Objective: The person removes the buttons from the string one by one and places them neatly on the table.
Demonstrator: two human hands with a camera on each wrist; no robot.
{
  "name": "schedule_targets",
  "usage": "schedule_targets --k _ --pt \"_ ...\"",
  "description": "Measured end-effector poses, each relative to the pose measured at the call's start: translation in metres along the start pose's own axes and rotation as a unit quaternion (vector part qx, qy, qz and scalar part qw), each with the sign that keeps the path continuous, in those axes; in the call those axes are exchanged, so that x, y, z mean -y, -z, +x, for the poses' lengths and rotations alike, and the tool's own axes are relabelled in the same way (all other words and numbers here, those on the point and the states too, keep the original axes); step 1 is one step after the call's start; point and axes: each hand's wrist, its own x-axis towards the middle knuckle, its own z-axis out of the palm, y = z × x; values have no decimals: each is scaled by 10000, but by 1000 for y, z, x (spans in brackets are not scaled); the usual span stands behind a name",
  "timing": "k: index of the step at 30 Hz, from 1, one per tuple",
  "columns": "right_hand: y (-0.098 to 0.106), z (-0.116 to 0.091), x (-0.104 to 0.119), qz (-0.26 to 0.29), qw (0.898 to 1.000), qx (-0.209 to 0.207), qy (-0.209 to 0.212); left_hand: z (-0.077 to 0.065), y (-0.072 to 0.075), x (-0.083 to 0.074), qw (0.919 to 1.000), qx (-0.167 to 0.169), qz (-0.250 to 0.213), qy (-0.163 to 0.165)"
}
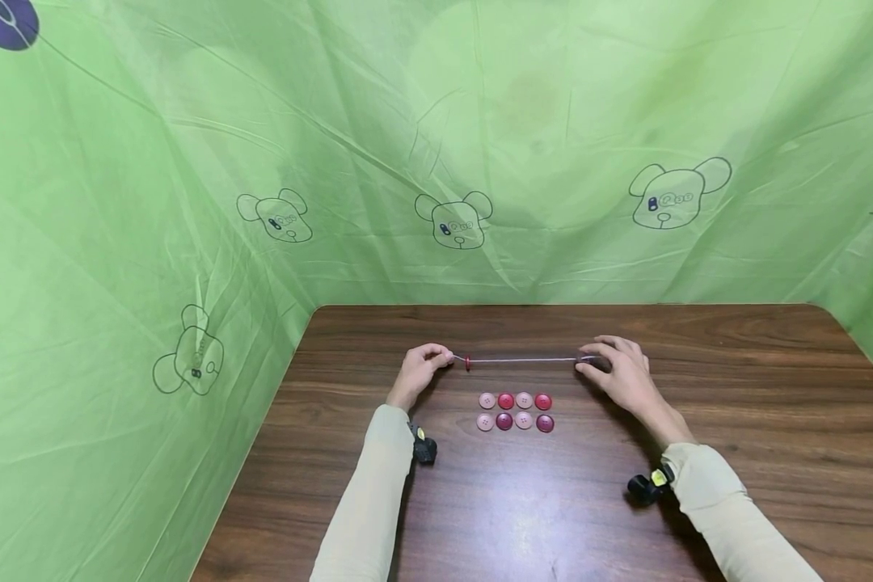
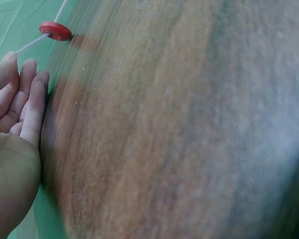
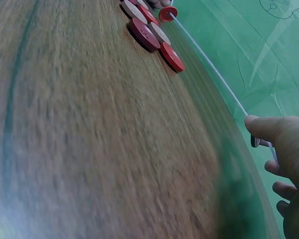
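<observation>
A white string (image 1: pixel 524 360) stretches nearly straight between the two hands above the far part of the table. My left hand (image 1: pixel 417 373) pinches its left end between thumb and index finger. Close to those fingertips a red button (image 1: pixel 468 363) is threaded on the string, tilted on edge in the left wrist view. My right hand (image 1: pixel 626 380) pinches the string's other end, its remaining fingers curved. In the right wrist view, a small dark disc (image 3: pixel 254 141) shows just beneath the right thumb, partly hidden by it.
Two rows of pink, red and dark magenta buttons (image 1: pixel 524 401) lie flat on the brown wooden table (image 1: pixel 509 517), nearer than the string. Green fabric (image 1: pixel 378 267) with printed bear heads hangs behind the table and at its sides. Each wrist carries a black camera (image 1: pixel 425 449).
</observation>
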Motion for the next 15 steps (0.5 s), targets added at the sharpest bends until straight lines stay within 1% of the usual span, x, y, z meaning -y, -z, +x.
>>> schedule_targets --k 8,15 --pt "7 -4 -5 -28 9999 -41 -99 0 0 0 10000 -6 -14 23" --pt "11 -8 -8 -64 9999 -77 -71 1 -1 1 10000 -23 48 -18"
